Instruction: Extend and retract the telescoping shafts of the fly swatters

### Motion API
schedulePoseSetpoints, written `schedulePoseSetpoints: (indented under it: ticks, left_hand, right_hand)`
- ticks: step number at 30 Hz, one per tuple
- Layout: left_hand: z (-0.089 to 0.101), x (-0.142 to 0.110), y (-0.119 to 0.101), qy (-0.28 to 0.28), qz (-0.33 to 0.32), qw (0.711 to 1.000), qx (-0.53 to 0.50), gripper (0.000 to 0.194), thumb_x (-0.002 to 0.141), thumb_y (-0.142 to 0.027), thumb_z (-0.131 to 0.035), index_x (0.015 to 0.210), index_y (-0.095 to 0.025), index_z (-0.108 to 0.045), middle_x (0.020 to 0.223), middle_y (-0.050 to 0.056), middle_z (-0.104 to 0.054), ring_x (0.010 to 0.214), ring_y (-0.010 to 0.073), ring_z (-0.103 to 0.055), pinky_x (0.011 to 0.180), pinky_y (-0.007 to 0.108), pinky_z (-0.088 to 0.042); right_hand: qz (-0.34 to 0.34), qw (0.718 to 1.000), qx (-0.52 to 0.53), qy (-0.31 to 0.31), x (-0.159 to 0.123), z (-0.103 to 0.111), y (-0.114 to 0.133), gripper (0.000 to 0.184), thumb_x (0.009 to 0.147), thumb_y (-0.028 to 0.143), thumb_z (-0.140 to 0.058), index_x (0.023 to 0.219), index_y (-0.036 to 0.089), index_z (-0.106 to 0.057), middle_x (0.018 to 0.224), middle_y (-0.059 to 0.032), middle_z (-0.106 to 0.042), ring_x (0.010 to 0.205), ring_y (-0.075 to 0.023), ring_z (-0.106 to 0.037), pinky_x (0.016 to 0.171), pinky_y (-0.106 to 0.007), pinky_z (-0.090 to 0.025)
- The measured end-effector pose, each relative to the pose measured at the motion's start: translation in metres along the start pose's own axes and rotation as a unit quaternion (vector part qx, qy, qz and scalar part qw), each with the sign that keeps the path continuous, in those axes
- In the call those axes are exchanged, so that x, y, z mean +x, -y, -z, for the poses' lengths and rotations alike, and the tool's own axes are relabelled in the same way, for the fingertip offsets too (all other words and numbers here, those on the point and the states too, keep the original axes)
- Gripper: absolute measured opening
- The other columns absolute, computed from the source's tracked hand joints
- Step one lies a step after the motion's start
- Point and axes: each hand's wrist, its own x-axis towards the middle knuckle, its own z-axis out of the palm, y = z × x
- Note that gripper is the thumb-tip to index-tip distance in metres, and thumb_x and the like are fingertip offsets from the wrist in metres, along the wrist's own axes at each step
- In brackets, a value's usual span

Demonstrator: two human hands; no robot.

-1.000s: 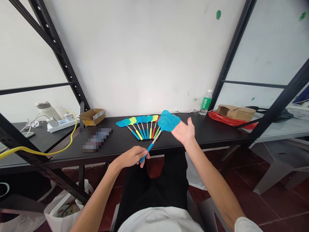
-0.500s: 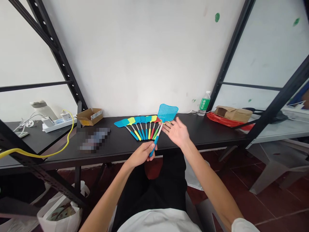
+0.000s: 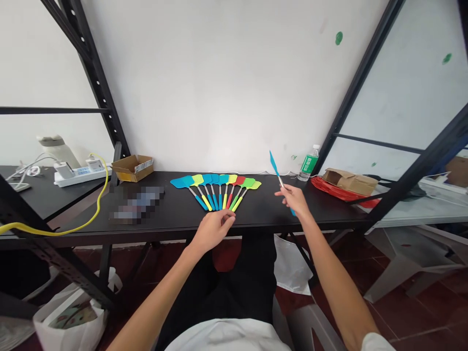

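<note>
A row of fly swatters (image 3: 220, 180) in blue, yellow, red and green lies fanned out on the black table, heads toward the wall and handles toward me. My right hand (image 3: 294, 199) is closed around a blue fly swatter (image 3: 274, 163), held up to the right of the fan with its head turned edge-on. Just in front of the middle handles, my left hand (image 3: 215, 228) rests near the table's front edge, palm down. Its fingers are bent, with the thumb apart from them, and I see nothing in it.
A water bottle (image 3: 309, 164) stands by the wall at right, beside a brown paper packet (image 3: 349, 183) on a red bag (image 3: 329, 189). On the left are an open cardboard box (image 3: 132, 168), a blurred flat item (image 3: 138, 204), a power strip (image 3: 82, 175) and a yellow cable (image 3: 99, 204).
The blue fly swatter has passed from my left hand to my right, which has moved rightward with it. My left hand has let go and sits near the fan's handles.
</note>
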Motion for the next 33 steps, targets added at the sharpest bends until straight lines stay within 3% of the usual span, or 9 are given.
schedulePoseSetpoints:
  ticks: [2, 4, 6, 9, 15, 25, 29, 31, 33]
  left_hand:
    - [0.009, -0.004, 0.007, -0.041, -0.003, 0.996, 0.074, 0.033, 0.097, -0.041, -0.044, 0.107, -0.023, -0.070, 0.085, 0.004, -0.072, 0.077, 0.0218, -0.065, 0.069, 0.031, -0.044]
    - [0.014, -0.005, 0.014, -0.073, -0.016, 0.986, 0.150, 0.031, 0.097, -0.037, -0.044, 0.107, -0.023, -0.071, 0.091, 0.005, -0.072, 0.086, 0.0242, -0.065, 0.077, 0.034, -0.045]
    - [0.016, -0.006, 0.022, -0.103, -0.027, 0.968, 0.226, 0.030, 0.096, -0.034, -0.046, 0.109, -0.024, -0.070, 0.103, 0.007, -0.072, 0.097, 0.0276, -0.064, 0.086, 0.039, -0.045]
    - [0.013, -0.005, 0.038, -0.137, -0.033, 0.939, 0.314, 0.033, 0.096, -0.033, -0.047, 0.119, -0.022, -0.068, 0.125, 0.010, -0.066, 0.116, 0.0325, -0.058, 0.098, 0.047, -0.042]
    - [0.004, -0.005, 0.062, -0.135, -0.019, 0.915, 0.379, 0.043, 0.097, -0.037, -0.044, 0.131, -0.018, -0.063, 0.143, 0.014, -0.056, 0.135, 0.0372, -0.046, 0.111, 0.054, -0.034]
    - [0.000, -0.005, 0.061, -0.135, -0.013, 0.911, 0.390, 0.043, 0.099, -0.036, -0.041, 0.134, -0.022, -0.061, 0.142, 0.011, -0.058, 0.128, 0.0329, -0.054, 0.109, 0.050, -0.039]
    - [-0.002, -0.006, 0.063, -0.145, -0.015, 0.910, 0.389, 0.043, 0.099, -0.035, -0.041, 0.134, -0.022, -0.061, 0.142, 0.011, -0.057, 0.128, 0.0334, -0.055, 0.109, 0.051, -0.039]
    - [-0.003, -0.007, 0.063, -0.148, -0.017, 0.910, 0.387, 0.043, 0.099, -0.035, -0.041, 0.135, -0.022, -0.061, 0.145, 0.012, -0.055, 0.129, 0.0337, -0.055, 0.109, 0.050, -0.040]
    - [-0.004, -0.009, 0.063, -0.152, -0.016, 0.908, 0.390, 0.044, 0.099, -0.035, -0.041, 0.136, -0.020, -0.060, 0.148, 0.013, -0.052, 0.130, 0.0342, -0.054, 0.110, 0.049, -0.040]
  right_hand:
    - [-0.042, 0.972, -0.230, -0.035, 0.015, 0.026, -0.016, 0.028, 0.083, 0.033, -0.065, 0.107, 0.022, -0.075, 0.094, -0.0094, -0.077, 0.067, -0.0171, -0.067, 0.066, -0.029, -0.052]
    - [-0.088, 0.908, -0.402, -0.080, 0.023, 0.043, -0.027, 0.029, 0.085, 0.034, -0.064, 0.111, 0.026, -0.076, 0.111, -0.0137, -0.073, 0.095, -0.0267, -0.070, 0.082, -0.037, -0.052]
    - [-0.103, 0.867, -0.482, -0.070, 0.027, 0.051, -0.033, 0.033, 0.088, 0.034, -0.061, 0.117, 0.029, -0.074, 0.122, -0.0157, -0.069, 0.110, -0.0329, -0.067, 0.089, -0.043, -0.051]
    - [-0.117, 0.845, -0.520, -0.052, 0.029, 0.053, -0.040, 0.034, 0.089, 0.034, -0.059, 0.120, 0.030, -0.073, 0.125, -0.0160, -0.067, 0.114, -0.0353, -0.065, 0.091, -0.045, -0.050]
    - [-0.142, 0.841, -0.520, -0.051, 0.028, 0.044, -0.046, 0.035, 0.089, 0.034, -0.056, 0.119, 0.032, -0.073, 0.122, -0.0157, -0.068, 0.113, -0.0361, -0.065, 0.088, -0.046, -0.051]
    - [-0.135, 0.849, -0.506, -0.068, 0.026, 0.028, -0.042, 0.033, 0.089, 0.033, -0.057, 0.115, 0.026, -0.075, 0.118, -0.0186, -0.067, 0.110, -0.0339, -0.066, 0.088, -0.045, -0.051]
    - [-0.062, 0.846, -0.519, -0.100, 0.021, 0.020, -0.032, 0.041, 0.091, 0.035, -0.053, 0.127, 0.023, -0.068, 0.123, -0.0189, -0.063, 0.114, -0.0348, -0.063, 0.088, -0.045, -0.050]
    - [-0.004, 0.848, -0.518, -0.113, 0.017, 0.006, -0.021, 0.042, 0.091, 0.033, -0.051, 0.129, 0.021, -0.067, 0.122, -0.0184, -0.064, 0.113, -0.0339, -0.063, 0.089, -0.043, -0.050]
    - [0.042, 0.868, -0.488, -0.089, 0.012, -0.015, -0.005, 0.042, 0.092, 0.034, -0.050, 0.130, 0.022, -0.065, 0.121, -0.0160, -0.066, 0.110, -0.0311, -0.065, 0.089, -0.041, -0.049]
